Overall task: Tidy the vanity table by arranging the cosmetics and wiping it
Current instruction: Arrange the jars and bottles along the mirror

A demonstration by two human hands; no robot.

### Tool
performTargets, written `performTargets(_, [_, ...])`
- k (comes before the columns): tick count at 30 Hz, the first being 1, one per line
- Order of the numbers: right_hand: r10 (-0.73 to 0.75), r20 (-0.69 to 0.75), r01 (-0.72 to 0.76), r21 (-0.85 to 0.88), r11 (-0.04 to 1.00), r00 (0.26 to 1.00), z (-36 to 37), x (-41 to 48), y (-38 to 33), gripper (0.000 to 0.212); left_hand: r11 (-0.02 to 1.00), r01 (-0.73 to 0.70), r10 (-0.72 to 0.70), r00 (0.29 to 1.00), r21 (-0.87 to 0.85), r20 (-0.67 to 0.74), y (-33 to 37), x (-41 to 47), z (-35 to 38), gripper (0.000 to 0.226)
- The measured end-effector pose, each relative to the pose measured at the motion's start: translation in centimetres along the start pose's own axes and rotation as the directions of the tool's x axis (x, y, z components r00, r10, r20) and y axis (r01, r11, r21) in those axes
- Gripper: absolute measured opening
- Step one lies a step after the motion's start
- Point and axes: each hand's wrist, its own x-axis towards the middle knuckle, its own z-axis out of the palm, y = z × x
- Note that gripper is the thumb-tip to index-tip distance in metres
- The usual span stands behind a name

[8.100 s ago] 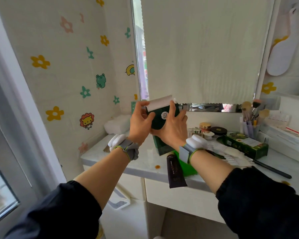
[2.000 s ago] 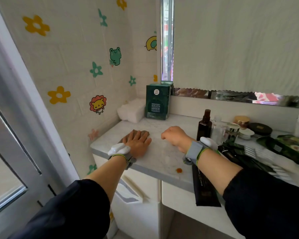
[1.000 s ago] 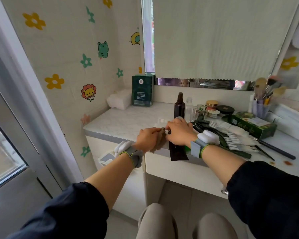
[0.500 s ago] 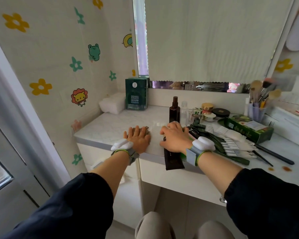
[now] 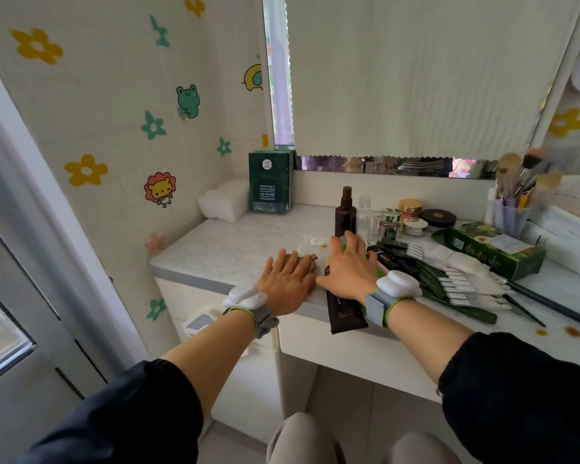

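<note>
The desk (image 5: 235,244) has a pale, speckled stone-look top and sits in a corner, under a lowered cream blind (image 5: 416,75) and beside a tiled wall (image 5: 114,95) stuck with flowers, a frog sticker (image 5: 187,101) and a lion sticker (image 5: 159,189). Near the front edge the left hand (image 5: 287,286) lies flat, fingers straight and together, pressing a brownish cloth (image 5: 308,259) onto the top. Just beside it the right hand (image 5: 347,269) is spread wide, palm down over a dark tube (image 5: 345,314) whose end hangs past the desk edge; it grips nothing. A small orange stain (image 5: 322,245) marks the surface just beyond the cloth, and two more orange spots (image 5: 571,331) lie far to the right. At the back left corner a tall green box (image 5: 270,184) stands upright, with a white soft pack (image 5: 221,200) next to it. The right half is crowded – a brown spray bottle (image 5: 345,212), a clear bottle (image 5: 365,216), small jars (image 5: 411,207), a flat green carton (image 5: 489,249), a fan of white sachets (image 5: 449,272) and a cup of brushes (image 5: 511,216).
</note>
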Motion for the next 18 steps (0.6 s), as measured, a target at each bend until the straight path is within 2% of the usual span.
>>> performTargets(4, [0.039,0.018,-0.039,0.0,0.999,0.999,-0.3,-0.1,0.2,0.09,0.996,0.088,-0.088,0.996,-0.021,0.009,-1.7,1.5,-0.5,0.068])
performTargets(9, [0.015,0.038,-0.015,-0.009,1.0,0.999,-0.5,-0.2,0.5,0.092,0.976,0.187,-0.186,0.982,-0.108,0.022,-2.8,3.8,-0.5,0.057])
performTargets(13, [0.015,0.039,-0.015,0.002,1.0,0.999,-0.6,0.1,0.5,0.093,0.972,0.177,-0.174,0.984,-0.152,0.029,-2.1,5.9,-0.9,0.057])
performTargets(18, [0.01,0.038,-0.01,0.0,1.0,0.999,-0.3,0.2,0.7,0.095,0.988,0.077,-0.067,0.995,-0.133,0.078,-0.5,8.3,-1.6,0.056])
